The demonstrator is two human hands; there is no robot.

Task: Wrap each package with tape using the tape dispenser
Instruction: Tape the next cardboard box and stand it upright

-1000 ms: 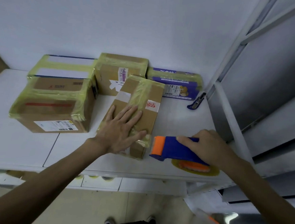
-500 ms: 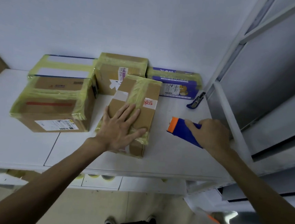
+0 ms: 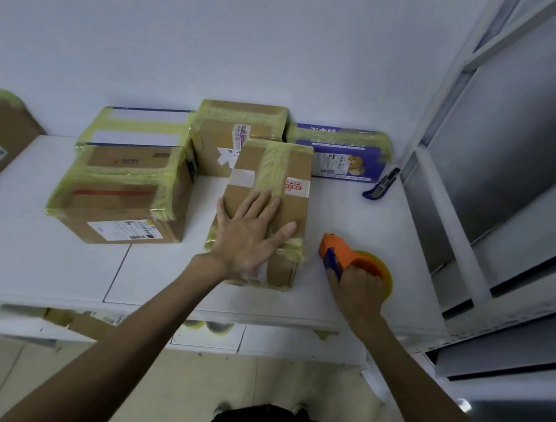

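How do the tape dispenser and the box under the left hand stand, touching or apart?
Apart. The head view shows a strip of white table between the tape dispenser and the box under the left hand.

A blue box cutter [image 3: 381, 184] lies on the white table [image 3: 368, 224].

Packages [image 3: 118, 195] stood along the back of the table [image 3: 17, 257].
The nearest package [image 3: 292, 178] lay under the left hand [image 3: 251, 242], with the tape dispenser [image 3: 337, 248] just right of it and the cutter [image 3: 380, 185] behind.
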